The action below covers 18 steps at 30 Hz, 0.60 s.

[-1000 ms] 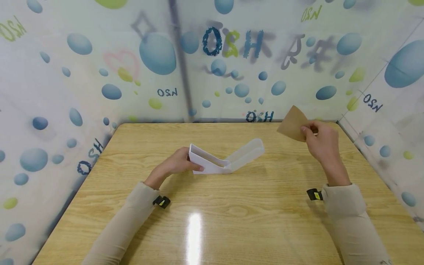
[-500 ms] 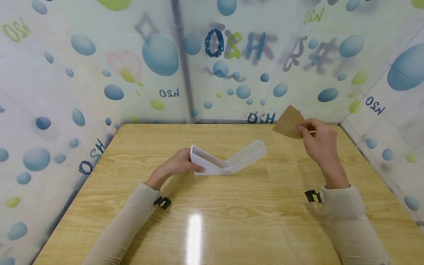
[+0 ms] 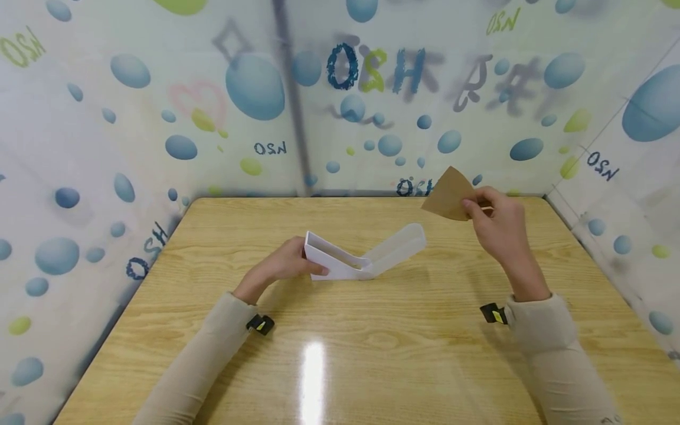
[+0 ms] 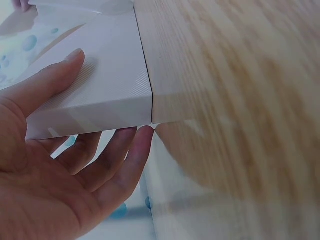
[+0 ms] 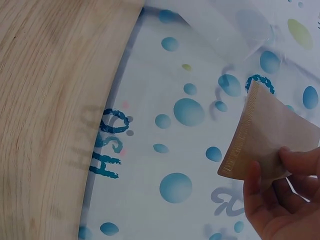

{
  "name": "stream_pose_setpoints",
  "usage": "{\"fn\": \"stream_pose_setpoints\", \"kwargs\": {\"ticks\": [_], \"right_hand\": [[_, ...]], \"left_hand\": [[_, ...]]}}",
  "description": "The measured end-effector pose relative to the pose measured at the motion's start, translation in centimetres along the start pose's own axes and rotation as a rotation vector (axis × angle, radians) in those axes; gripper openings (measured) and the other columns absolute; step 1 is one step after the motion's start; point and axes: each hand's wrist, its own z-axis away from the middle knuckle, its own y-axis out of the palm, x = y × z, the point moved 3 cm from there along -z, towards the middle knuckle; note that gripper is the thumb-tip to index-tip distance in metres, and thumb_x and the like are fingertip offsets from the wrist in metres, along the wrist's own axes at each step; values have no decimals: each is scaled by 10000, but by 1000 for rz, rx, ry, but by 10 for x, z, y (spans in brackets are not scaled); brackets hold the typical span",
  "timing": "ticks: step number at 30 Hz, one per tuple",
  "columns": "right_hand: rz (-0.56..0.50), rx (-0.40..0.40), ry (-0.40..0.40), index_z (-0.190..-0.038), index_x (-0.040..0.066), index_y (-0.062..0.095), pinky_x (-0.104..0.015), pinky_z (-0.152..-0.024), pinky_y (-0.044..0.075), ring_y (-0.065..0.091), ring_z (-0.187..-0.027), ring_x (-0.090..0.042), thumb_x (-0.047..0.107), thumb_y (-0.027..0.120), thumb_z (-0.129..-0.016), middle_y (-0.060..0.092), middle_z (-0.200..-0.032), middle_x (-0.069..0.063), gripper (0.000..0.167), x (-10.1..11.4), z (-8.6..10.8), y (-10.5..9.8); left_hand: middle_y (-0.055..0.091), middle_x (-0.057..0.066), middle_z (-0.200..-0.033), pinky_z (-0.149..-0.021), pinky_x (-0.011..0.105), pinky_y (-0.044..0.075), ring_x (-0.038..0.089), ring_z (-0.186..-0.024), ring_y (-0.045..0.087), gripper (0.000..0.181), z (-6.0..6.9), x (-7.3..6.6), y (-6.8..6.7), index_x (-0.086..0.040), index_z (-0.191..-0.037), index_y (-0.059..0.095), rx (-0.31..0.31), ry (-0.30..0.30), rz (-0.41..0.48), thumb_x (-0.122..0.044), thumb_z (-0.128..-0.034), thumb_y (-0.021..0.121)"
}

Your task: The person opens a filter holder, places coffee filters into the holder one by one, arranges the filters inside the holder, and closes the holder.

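Observation:
On the table stands a white box (image 3: 340, 268) with a sloping open top and a translucent lid (image 3: 395, 248) tilted back to its right. My left hand (image 3: 284, 260) grips the box's left end, thumb on the near face (image 4: 105, 65) and fingers behind it. Up and to the right of the lid, my right hand (image 3: 502, 227) pinches a brown paper piece (image 3: 448, 195) between thumb and fingers, in the air. The right wrist view shows a crimped edge along this brown piece (image 5: 265, 130). What lies inside the box is mostly hidden.
The wooden table (image 3: 372, 354) meets a patterned back wall (image 3: 350, 136) at its far edge, with similar walls at both sides. A black strap piece shows at each sleeve cuff.
My right hand has moved left with the brown piece, closer to the lid. The left hand and the box stay in place.

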Motion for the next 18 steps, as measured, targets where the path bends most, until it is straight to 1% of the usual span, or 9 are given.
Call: {"fn": "stream_pose_setpoints", "kwargs": {"ticks": [6,12,18], "right_hand": [[4,3,0,-1048,-48,719,-26,-711,431,538,-768,137,147,643,-1028,736,-946,-218,211,2,-1,2],[-9,7,-11,-1036,-52,720,-26,-712,440,557,-772,114,128,656,-1018,733,-932,-212,192,5,-2,8],[-2,1,-21,-1034,-36,722,-24,-714,434,557,-780,97,142,662,-1016,744,-942,-202,189,10,-4,13]], "left_hand": [[746,165,-1163,-745,314,524,208,-966,696,416,0,-2,0,-32,-1241,699,0,8,6,-96,-854,835],[741,171,-1181,-757,316,527,217,-986,699,424,0,-1,-1,-32,-1251,692,-1,2,12,-88,-856,834],[741,165,-1180,-764,313,529,223,-992,698,422,0,-2,0,-36,-1248,691,-4,-2,-3,-97,-857,835]]}}
